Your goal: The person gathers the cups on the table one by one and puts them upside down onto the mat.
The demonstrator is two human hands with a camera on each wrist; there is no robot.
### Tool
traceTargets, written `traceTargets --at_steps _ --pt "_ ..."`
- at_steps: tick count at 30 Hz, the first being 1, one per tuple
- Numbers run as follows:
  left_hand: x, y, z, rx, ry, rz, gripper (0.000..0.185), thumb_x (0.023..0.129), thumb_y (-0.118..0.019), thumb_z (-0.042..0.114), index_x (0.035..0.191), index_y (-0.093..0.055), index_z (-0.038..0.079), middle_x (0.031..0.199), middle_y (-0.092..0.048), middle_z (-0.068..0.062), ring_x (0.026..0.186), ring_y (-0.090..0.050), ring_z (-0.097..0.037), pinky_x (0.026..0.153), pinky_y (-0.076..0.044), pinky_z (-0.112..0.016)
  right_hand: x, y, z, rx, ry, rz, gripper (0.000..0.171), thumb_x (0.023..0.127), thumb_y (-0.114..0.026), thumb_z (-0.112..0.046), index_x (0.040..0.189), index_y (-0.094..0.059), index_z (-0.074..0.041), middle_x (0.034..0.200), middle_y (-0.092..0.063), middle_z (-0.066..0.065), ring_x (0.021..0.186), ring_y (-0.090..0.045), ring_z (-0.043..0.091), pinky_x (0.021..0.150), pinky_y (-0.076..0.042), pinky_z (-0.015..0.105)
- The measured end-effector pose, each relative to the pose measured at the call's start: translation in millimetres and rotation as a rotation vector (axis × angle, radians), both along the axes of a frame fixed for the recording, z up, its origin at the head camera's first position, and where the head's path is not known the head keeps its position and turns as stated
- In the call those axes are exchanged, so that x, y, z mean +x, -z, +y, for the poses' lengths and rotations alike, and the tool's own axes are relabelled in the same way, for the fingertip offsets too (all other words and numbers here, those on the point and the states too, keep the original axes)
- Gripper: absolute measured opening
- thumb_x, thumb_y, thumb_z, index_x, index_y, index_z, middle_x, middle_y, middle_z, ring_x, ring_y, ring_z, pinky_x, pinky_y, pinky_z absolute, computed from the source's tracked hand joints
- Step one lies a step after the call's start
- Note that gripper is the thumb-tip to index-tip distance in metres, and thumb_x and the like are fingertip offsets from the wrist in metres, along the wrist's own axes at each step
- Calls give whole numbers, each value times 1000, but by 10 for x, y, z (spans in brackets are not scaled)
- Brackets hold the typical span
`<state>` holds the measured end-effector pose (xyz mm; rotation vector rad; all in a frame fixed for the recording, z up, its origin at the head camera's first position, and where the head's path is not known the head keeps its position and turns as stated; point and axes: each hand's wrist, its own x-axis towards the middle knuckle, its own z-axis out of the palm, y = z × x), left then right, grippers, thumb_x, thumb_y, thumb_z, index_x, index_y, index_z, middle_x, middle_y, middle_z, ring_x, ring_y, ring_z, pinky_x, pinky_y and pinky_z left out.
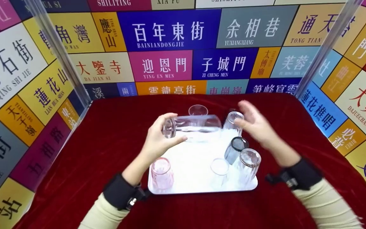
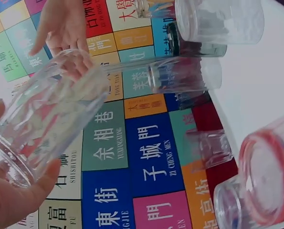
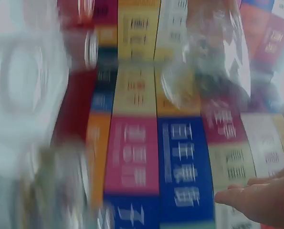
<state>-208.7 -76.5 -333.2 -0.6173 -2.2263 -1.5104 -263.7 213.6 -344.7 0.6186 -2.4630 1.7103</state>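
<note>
My left hand (image 1: 157, 136) grips a large clear glass vessel (image 1: 199, 127) by one end, thumb in front and fingers behind. The vessel lies sideways in the air over the back part of a white tray (image 1: 192, 183); its other end points right, as the left wrist view shows. My right hand (image 1: 259, 127) is blurred, with thumb and fingers spread and nothing between them. It is nearest to a clear drinking glass (image 1: 233, 125) at the back right, and its thumb overlaps that glass in the head view.
The tray bears a pink glass (image 1: 163, 178) at front left. Toward the right are a clear glass (image 1: 220, 173), a brown-rimmed glass (image 1: 249, 163) and a dark grey glass (image 1: 235, 149). Behind the vessel shows another glass (image 1: 198, 109). Dark red cloth (image 1: 106, 152) surrounds the tray; sign-covered panels (image 1: 170, 30) enclose it.
</note>
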Motion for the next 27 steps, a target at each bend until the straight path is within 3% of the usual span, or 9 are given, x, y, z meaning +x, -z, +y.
traceTargets --at_steps 3,6,9,14,20,27 --pt "-50 41 -24 -161 23 37 58 57 -75 25 108 -51 10 98 -52 -1 85 -48 -9 73 -43 -25 -190 26 310 352 137 141 73 77 -56 -33 132 -17 -4 134 -19 15 123 -16 27 99 -14 42" --pt "-79 117 16 -336 65 71 60 57 -74 29 110 -51 12 103 -50 1 91 -46 -7 78 -41 -21 -356 167 607 558 219 143 81 75 -53 -45 132 -14 -2 135 -15 19 123 -13 30 98 -12 46" --pt "-52 212 95 -515 110 63 62 58 -73 28 113 -49 12 110 -47 -2 100 -43 -11 86 -36 -24 -449 373 846 641 248 87 85 75 -49 -50 131 -13 3 133 -14 24 122 -12 35 97 -12 48" --pt "14 388 203 -728 161 16 64 60 -72 27 116 -46 13 111 -45 -5 101 -42 -20 85 -38 -31 -500 686 1111 795 260 94 86 77 -46 -51 128 -13 9 130 -14 29 122 -6 38 97 -9 48" --pt "36 570 304 -867 158 -3 64 61 -72 26 118 -44 17 112 -43 -2 98 -42 -20 77 -42 -29 -511 951 1283 868 230 92 83 78 -48 -46 125 -17 15 126 -17 35 119 -7 43 98 -7 48" --pt "-5 769 352 -978 156 -39 63 60 -72 26 117 -45 20 113 -43 -3 98 -44 -22 74 -43 -31 -502 1091 1313 867 201 70 82 78 -49 -44 123 -19 17 124 -19 37 117 -10 46 97 -8 50"
